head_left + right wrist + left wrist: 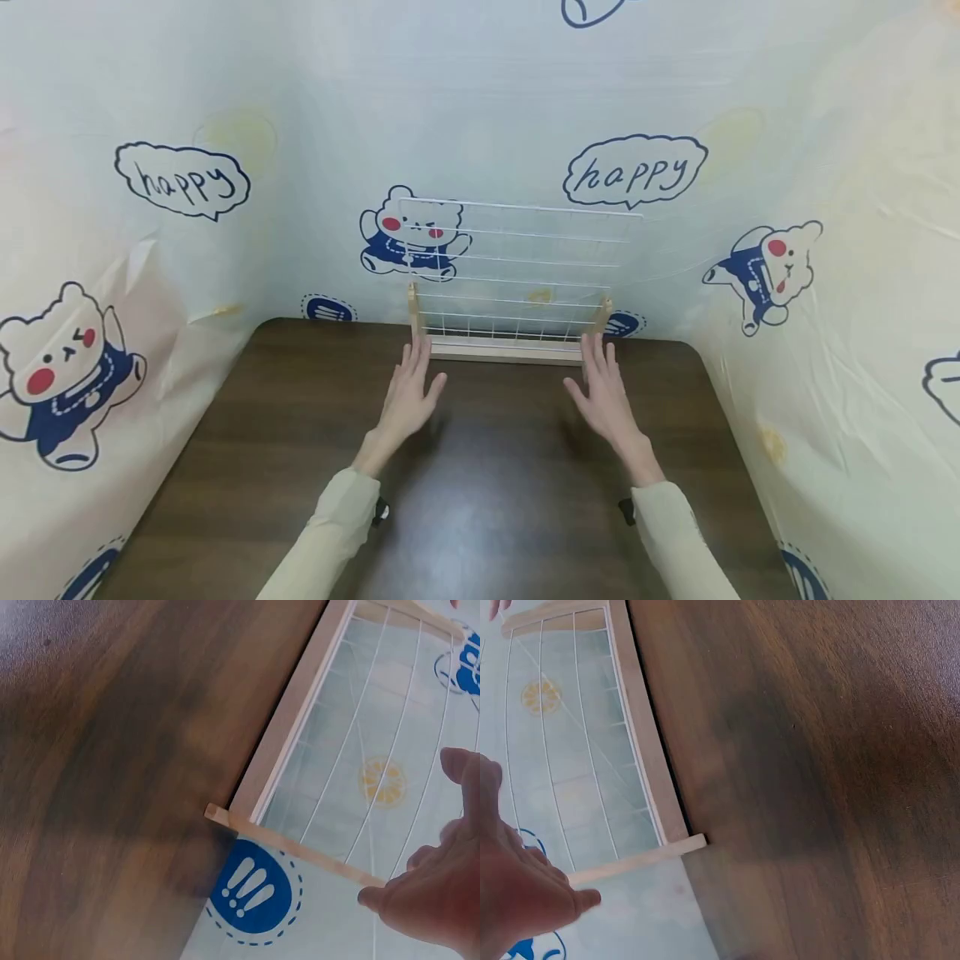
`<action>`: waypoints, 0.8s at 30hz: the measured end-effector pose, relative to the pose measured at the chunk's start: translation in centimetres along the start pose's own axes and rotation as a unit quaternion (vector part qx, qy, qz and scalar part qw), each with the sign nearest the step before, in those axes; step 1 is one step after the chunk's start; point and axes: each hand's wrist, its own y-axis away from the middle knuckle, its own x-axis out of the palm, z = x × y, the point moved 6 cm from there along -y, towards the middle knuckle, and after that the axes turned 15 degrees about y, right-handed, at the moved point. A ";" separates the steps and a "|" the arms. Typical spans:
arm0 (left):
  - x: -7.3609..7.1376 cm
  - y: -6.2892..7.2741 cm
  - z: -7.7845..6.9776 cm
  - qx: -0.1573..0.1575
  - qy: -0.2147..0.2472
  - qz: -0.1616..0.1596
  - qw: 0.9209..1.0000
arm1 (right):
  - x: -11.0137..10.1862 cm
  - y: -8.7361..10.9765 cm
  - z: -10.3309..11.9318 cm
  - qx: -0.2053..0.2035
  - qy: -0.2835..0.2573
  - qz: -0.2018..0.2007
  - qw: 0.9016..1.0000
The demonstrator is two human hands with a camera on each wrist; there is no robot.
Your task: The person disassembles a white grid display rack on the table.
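A white wire rack with a pale wooden base bar (506, 353) and two short wooden side pieces stands at the table's far edge, its wire grid rising in front of the cloth. My left hand (405, 396) reaches towards its left end, fingers extended and thumb apart, fingertips right by the left side piece (641, 860). At the other end my right hand (606, 400) mirrors it, with straight fingers overlapping the foot of the right side piece (285, 844) in the head view. The palms face each other, and neither hand grips anything.
A dark brown wooden table (480, 467) with rounded far corners lies beneath both arms. Pale cloth (480, 100) printed with cartoon bears and "happy" bubbles hangs behind and at both sides, close to the table's edges.
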 end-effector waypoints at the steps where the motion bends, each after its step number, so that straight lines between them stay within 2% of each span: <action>1: 0.0 0.0 0.1 0.004 0.017 -0.004 1.000 | -0.1 0.0 -0.2 0.003 -0.014 -0.003 1.000; 5: -0.3 -0.2 0.4 0.024 0.066 -0.028 0.997 | -0.4 -0.1 -1.1 0.019 -0.076 -0.016 0.997; 8: -0.6 -0.3 0.6 0.029 0.091 -0.043 0.995 | -0.8 -0.3 -1.5 0.034 -0.127 -0.034 0.991; 15: -2.0 -1.1 0.8 0.022 0.124 -0.090 0.988 | -1.5 -1.3 -2.7 0.084 -0.228 -0.077 0.967; 20: -3.3 -2.6 0.6 0.010 0.147 -0.131 0.980 | -2.7 -2.8 -3.6 0.126 -0.253 -0.114 0.953; 24: -4.3 -4.2 0.1 -0.002 0.176 -0.147 0.973 | -3.5 -4.1 -4.2 0.160 -0.247 -0.133 0.947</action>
